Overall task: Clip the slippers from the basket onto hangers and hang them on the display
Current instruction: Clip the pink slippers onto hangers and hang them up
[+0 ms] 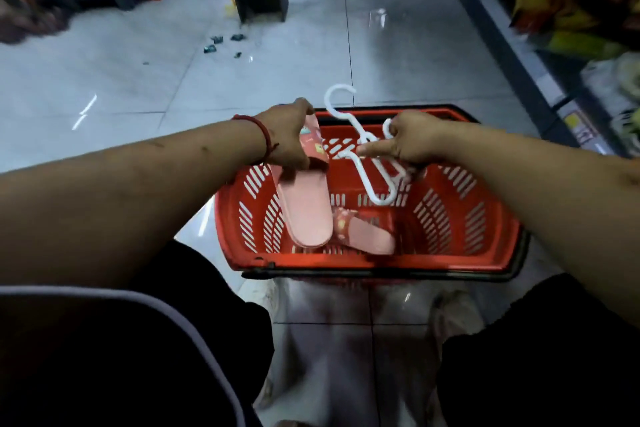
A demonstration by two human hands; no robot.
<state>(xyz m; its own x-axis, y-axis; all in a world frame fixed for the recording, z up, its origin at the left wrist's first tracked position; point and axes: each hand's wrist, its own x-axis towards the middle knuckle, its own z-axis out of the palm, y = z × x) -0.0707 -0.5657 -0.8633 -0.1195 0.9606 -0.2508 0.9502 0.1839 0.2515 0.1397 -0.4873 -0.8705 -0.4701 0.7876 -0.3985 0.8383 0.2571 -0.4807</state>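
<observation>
Two hands over the red slotted plastic basket (460,218): left hand (287,135) grips a pink rubber slipper (304,208), right hand (412,142) pinches white plastic hangers (367,163); another pink slipper (363,232) lies inside, near wall.

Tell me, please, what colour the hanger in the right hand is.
White; the hanger shows best in the head view, against the red basket.

Glossy red plastic basket (460,255), smooth white plastic hanger (375,168), matt pink slipper (306,210), shiny tiled floor (138,80).
</observation>
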